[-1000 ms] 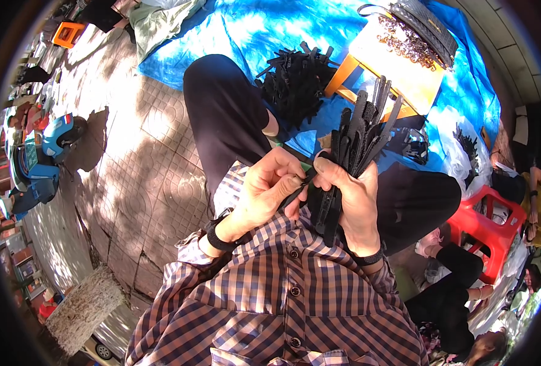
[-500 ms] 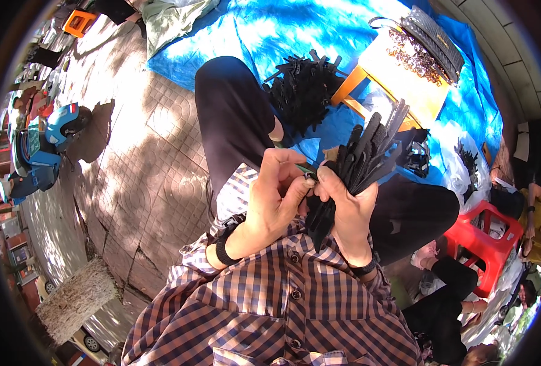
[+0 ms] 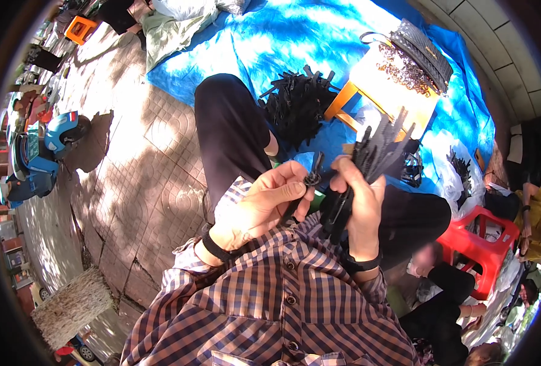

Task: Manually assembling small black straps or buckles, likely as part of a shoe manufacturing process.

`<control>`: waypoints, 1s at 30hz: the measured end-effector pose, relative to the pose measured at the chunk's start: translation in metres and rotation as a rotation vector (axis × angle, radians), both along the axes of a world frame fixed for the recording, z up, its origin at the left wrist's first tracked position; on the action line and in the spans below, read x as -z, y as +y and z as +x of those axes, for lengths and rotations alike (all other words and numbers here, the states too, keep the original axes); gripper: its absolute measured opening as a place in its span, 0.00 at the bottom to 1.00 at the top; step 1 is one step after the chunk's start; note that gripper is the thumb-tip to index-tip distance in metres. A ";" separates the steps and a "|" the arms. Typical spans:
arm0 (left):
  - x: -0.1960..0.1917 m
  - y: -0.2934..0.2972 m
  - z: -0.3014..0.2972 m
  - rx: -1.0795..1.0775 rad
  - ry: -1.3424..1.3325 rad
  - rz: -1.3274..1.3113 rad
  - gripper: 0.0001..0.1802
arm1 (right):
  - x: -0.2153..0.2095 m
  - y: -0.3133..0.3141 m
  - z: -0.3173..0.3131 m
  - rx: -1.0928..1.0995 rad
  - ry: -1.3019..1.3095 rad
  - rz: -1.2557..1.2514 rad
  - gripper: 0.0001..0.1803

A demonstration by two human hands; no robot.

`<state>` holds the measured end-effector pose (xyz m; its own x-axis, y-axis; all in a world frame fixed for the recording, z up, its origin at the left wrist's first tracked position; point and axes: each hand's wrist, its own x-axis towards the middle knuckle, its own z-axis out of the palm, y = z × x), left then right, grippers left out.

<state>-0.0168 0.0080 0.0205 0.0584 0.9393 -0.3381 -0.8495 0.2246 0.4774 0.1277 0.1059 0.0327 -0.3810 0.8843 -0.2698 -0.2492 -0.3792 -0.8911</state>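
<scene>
Nearest the camera is a checked shirt (image 3: 283, 317); both forearms rise from it, each with a dark wristband. The left hand (image 3: 261, 204) has its grip pinched shut on a single black strip (image 3: 310, 183), thumb and fingers closed on the part with a small ring, just in front of the chest. The right hand (image 3: 359, 201) is just beside it, its grip wrapped tight around a bundle of black strips (image 3: 374, 152) that fans up and to the right; the two hands nearly touch. Below them lie the person's knees in black trousers (image 3: 228, 134). Beyond the knees a pile of black strips (image 3: 298, 104) rests on a blue tarp (image 3: 283, 36); beside it stands an orange stool (image 3: 398, 91), its top carrying a heap of small brown rings (image 3: 404, 67) and a dark quilted bag (image 3: 423, 49); what the bag holds cannot be told. To the right is a red stool (image 3: 475, 250); another person sits near it.
</scene>
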 end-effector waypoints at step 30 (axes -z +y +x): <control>0.025 0.002 0.026 -0.218 0.739 0.050 0.09 | 0.006 -0.006 0.002 0.022 0.005 0.141 0.09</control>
<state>0.0088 0.0097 -0.0045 -0.3536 0.9190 -0.1745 -0.3291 0.0524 0.9428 0.1301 0.0995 0.0262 -0.3622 0.9215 -0.1402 -0.2603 -0.2444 -0.9341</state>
